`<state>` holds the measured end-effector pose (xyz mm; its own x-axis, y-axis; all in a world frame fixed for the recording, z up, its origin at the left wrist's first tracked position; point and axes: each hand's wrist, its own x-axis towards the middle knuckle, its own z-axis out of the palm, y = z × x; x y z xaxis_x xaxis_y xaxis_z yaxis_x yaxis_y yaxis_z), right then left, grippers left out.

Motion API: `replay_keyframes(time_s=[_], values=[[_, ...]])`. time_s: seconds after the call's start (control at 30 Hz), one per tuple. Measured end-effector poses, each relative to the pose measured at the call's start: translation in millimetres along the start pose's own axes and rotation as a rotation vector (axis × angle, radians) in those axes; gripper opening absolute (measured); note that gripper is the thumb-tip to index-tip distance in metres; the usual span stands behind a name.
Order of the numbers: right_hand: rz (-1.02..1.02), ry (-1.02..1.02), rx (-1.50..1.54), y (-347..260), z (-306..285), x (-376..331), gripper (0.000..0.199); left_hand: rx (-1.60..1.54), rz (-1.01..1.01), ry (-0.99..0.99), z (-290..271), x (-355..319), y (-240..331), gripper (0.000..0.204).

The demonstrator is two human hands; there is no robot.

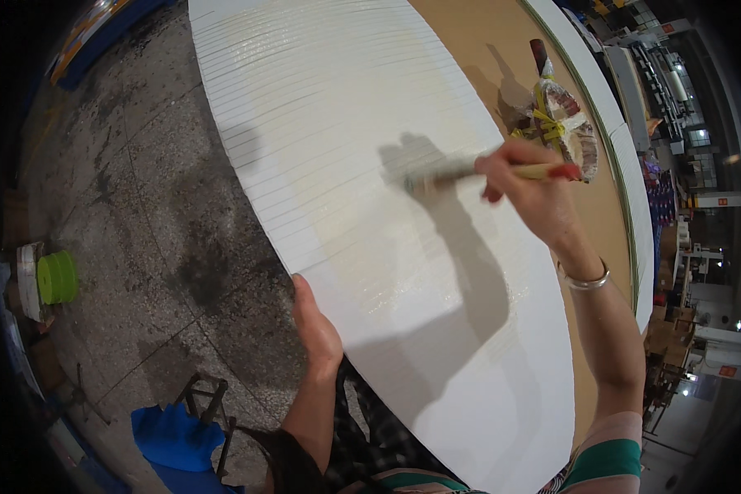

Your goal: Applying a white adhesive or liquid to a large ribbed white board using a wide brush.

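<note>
A wide white slotted sheet (486,412), with rows of fine parallel cuts across it, lies before me on a tan board. My right hand (527,185) is closed round the handle of a paintbrush (543,171), its bristle end low over the middle of the sheet. Motion blurs the bristles, so I cannot tell whether they touch. A wet, yellowish glossy coat shows around the brush. At the sheet's left edge is my left hand (317,329), thumb along the rim and the other fingers hidden beneath.
On the tan board (589,362) beyond the sheet stands a crusted container (580,140) bound with yellow strips, a dark handle sticking out. A blue-covered stool (173,436) is at lower left on the speckled floor (140,222). Farther left sits a green round tub (57,277).
</note>
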<state>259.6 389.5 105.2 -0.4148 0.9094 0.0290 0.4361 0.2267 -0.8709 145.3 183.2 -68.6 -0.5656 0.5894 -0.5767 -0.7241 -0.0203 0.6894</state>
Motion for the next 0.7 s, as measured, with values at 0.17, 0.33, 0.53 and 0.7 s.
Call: replay_keyframes(time_s=[0.17, 0.33, 0.53, 0.7], values=[[0.156, -0.299, -0.239, -18, 4, 12, 0.025, 0.002, 0.008, 0.061, -4, -1, 12, 0.063], [-0.194, -0.065, -0.043, 14, 26, 89, 0.023, 0.034, -0.032, -0.017, -3, 1, 6, 0.068], [0.139, -0.349, -0.382, -14, 10, 77, 0.024, 0.005, 0.052, -0.073, -11, -1, 6, 0.064], [-0.053, -0.229, -0.081, 9, 24, 103, 0.025, -0.006, 0.025, -0.123, -8, -2, 3, 0.062]])
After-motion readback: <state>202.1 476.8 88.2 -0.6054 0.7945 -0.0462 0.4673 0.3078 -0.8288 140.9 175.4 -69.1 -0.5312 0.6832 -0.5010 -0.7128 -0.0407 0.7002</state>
